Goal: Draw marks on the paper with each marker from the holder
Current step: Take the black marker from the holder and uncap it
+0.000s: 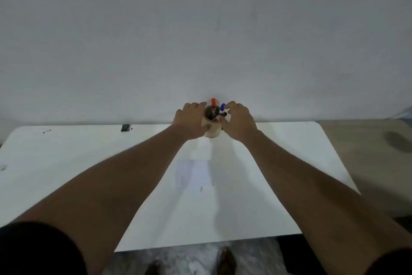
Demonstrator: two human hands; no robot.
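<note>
A round beige holder (211, 128) stands at the far edge of the white table (89, 152), against the wall. A red-capped marker (213, 102) and a blue-capped marker (222, 107) stick up out of it. My left hand (189, 120) wraps the holder's left side. My right hand (237, 120) is at the holder's right rim, fingertips pinched around the blue-capped marker. A sheet of paper (194, 174) lies flat in the middle of the table, with a short dark mark (201, 189) near its front edge.
A small black object (125, 127) lies at the back left of the table, with dark specks (46, 131) further left. A grey wall rises right behind the table. Brown floor shows to the right, and feet (226, 261) below the front edge.
</note>
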